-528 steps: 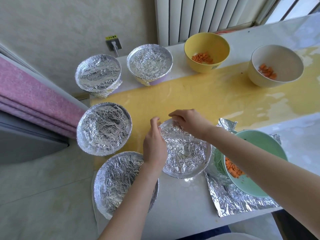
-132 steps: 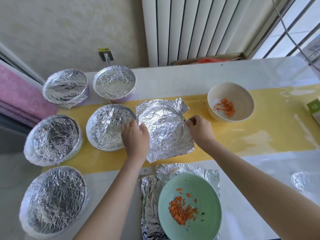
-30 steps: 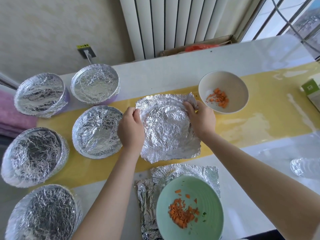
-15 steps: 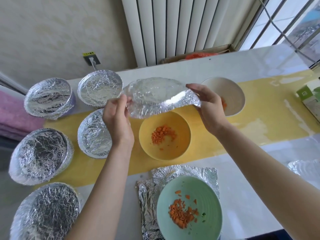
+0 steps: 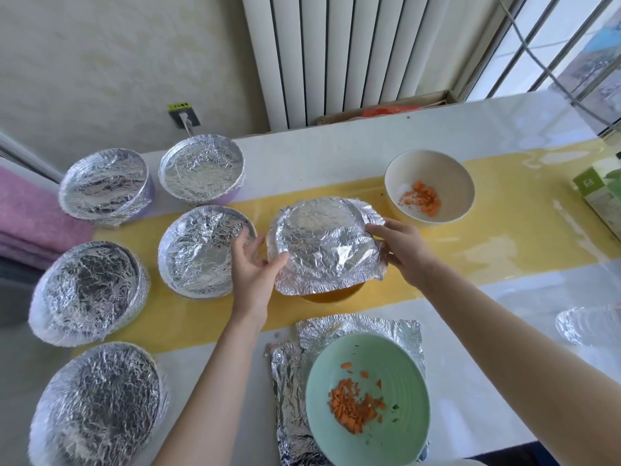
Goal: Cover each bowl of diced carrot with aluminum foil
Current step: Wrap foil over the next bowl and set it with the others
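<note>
A: Quick, where's your foil sheet (image 5: 324,245)?
B: It lies over your yellow bowl (image 5: 331,295), mid table (image 5: 336,146), on the yellow strip (image 5: 504,237). The near and right edges stick out loose, and only the bowl's near wall shows under it
A: Your hands?
B: Your left hand (image 5: 253,267) is relaxed, fingers fairly straight beside the sheet, thumb lying on its left edge. Your right hand (image 5: 401,245) grasps the right edge, fingers curled onto it, thumb hidden
A: Your uncovered bowls?
B: Two. The cream bowl (image 5: 430,169) is just behind your right hand, with diced carrot (image 5: 420,198) in it. The green bowl (image 5: 396,432) is nearest you, with carrot bits (image 5: 353,405) inside, and sits on a flat foil piece (image 5: 289,391)
A: Covered ones?
B: Five, all on your left. The back-left bowl (image 5: 104,185) and back bowl (image 5: 201,171) sit side by side. The middle bowl (image 5: 201,252) is just beside your left hand; touching or not, can't tell. The left-edge bowl (image 5: 87,290) and the near-left bowl (image 5: 94,405) are both blurry
A: Anything else?
B: A green box (image 5: 601,193) at your far right, cut off by the frame
</note>
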The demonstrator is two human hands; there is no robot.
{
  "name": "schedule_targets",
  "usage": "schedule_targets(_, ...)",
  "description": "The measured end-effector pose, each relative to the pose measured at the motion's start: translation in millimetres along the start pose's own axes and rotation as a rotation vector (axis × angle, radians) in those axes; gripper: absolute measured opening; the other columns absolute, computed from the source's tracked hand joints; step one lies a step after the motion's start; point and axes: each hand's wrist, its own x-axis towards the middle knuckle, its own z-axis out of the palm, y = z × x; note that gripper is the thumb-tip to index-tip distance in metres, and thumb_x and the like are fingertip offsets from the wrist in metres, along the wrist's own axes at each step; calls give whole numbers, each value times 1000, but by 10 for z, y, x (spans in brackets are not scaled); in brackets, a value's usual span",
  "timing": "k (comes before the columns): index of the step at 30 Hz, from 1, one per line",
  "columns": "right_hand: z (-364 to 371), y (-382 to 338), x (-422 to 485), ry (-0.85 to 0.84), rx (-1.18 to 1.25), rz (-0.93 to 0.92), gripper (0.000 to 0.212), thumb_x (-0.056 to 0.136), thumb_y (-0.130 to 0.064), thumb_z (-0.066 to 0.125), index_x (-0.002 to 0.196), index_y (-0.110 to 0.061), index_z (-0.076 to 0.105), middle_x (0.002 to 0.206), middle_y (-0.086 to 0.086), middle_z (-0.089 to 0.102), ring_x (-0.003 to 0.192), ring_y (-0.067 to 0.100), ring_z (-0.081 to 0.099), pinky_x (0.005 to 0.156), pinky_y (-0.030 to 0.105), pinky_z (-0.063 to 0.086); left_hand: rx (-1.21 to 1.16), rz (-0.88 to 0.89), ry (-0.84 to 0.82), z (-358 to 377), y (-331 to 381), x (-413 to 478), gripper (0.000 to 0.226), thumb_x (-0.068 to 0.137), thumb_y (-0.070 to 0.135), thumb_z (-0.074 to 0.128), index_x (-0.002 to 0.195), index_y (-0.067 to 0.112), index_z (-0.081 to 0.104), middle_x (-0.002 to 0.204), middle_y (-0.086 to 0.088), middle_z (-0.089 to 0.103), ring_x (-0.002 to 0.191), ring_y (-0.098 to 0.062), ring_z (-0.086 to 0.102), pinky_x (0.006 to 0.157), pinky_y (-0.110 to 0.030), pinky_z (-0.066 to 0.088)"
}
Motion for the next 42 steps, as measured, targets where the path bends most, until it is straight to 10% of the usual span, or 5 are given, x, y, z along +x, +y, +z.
schedule_targets(6,74,159,-36,79,-141,-132,24,85,-13,67,67,-13,51,60,1,46,53,11,43,49,19,36,-58,-212,102,111,-12,-66,43,89,37,59,127,17,57,110,1,62,107,-17,54,98,-34,36)
schedule_targets(13,125,92,-128,55,-72,-202,22,79,-21,74,71,-12,56,51,-11,57,50,6,53,49,18,44,229,99,93,98,-74,-87,28,93,25,55,72,8,48,56,5,36,46,-4,29,49,-19,27)
schedule_targets(23,259,109,-133,347,-61,-386,48,72,-40,75,75,1,50,64,11,48,61,15,41,57,34,35,-354,-388,41,309,10,-254,40,71,21,74,98,1,52,105,-6,59,91,-15,60,76,-29,53)
schedule_targets(32,262,174,-221,252,-22,-360,40,78,-28,76,102,-8,52,90,11,57,76,22,59,68,43,55,5,-156,211,276,6,-159,26,83,15,69,75,11,44,73,-3,44,72,-18,41,69,-37,40)
schedule_targets(42,28,-60,-125,-37,-135,-174,71,77,-74,48,117,-17,62,121,3,62,111,24,58,101,41,42,21,-161,-203,-35,243,30,28,72,24,73,82,4,56,90,-13,55,90,-21,53,102,-40,37)
